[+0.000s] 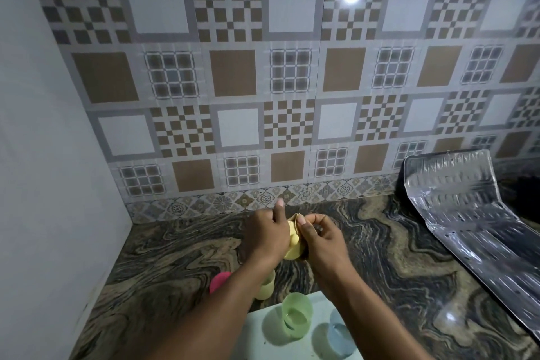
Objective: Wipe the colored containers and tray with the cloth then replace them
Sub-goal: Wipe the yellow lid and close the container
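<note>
Left grip (266, 234) clasps yellow container (292, 248); right grip (320, 238) pinches cloth (298, 218) against it.

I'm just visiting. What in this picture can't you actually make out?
Head view:
1. Cloth: only a tan edge shows between the left hand and right hand.
2. Yellow container: mostly covered by both hands.
3. Pink container: partly behind the left forearm.
4. Blue cup: partly behind the right forearm.
5. Tray: cut off by the bottom edge.
</note>
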Available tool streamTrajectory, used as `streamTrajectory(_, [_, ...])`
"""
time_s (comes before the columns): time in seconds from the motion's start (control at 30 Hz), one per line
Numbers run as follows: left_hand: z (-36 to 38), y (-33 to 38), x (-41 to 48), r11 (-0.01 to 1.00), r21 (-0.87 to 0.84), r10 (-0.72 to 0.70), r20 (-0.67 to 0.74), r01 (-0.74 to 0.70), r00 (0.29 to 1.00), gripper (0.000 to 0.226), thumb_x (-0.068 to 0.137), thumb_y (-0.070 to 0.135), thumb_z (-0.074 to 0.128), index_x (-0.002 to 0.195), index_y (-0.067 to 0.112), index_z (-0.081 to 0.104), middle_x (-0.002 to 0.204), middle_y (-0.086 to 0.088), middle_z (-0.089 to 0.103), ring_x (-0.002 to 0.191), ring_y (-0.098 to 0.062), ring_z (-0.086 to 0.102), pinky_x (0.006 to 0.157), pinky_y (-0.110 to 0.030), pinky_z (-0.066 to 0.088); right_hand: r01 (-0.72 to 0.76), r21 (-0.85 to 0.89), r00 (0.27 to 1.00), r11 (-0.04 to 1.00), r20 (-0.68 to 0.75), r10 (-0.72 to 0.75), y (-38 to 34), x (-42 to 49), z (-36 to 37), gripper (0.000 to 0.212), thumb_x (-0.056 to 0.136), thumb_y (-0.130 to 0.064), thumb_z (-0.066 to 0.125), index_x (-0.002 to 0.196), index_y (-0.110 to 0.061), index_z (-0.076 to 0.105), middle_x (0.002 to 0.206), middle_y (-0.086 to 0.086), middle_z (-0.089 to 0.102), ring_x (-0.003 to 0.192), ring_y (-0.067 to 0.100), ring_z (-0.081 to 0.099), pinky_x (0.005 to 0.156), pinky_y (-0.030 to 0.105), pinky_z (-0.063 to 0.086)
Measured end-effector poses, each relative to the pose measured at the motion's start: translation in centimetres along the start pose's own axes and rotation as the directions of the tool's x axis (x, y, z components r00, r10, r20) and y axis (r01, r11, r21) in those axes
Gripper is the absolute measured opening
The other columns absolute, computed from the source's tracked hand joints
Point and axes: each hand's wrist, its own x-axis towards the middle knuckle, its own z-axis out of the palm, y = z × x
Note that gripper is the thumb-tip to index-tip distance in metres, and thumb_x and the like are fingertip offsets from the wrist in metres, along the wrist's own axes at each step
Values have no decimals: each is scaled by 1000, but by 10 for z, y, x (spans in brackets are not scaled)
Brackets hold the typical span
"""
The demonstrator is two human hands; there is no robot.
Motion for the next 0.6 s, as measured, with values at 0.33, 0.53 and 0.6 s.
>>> streamTrajectory(0.33, [5,-1,-2,984,-158,-92,-21,88,996,44,102,48,47,80,13,64,75,-4,67,69,-22,64,62,-36,50,23,-112,998,993,-56,-29,-16,-1,-11,26,96,-19,65,101,5,55,70,16,60,51,23,54,43,31,47])
streamTrajectory(0.53, [2,18,1,949,-314,-124,-315,19,941,30,104,37,44,96,12,60,82,1,63,70,-17,61,58,-31,46,-102,56,991,993,-84,107,10,-12,13,16,101,-17,58,94,-5,52,62,11,53,48,21,49,44,31,43])
streamTrajectory(0.6, [4,9,3,980,-192,-71,-141,43,987,28,102,42,49,96,16,59,86,1,65,73,-17,62,60,-31,48,-86,60,991,995,-100,91,7,-11,10,15,100,-16,59,95,-4,51,58,7,52,44,18,47,42,29,42])
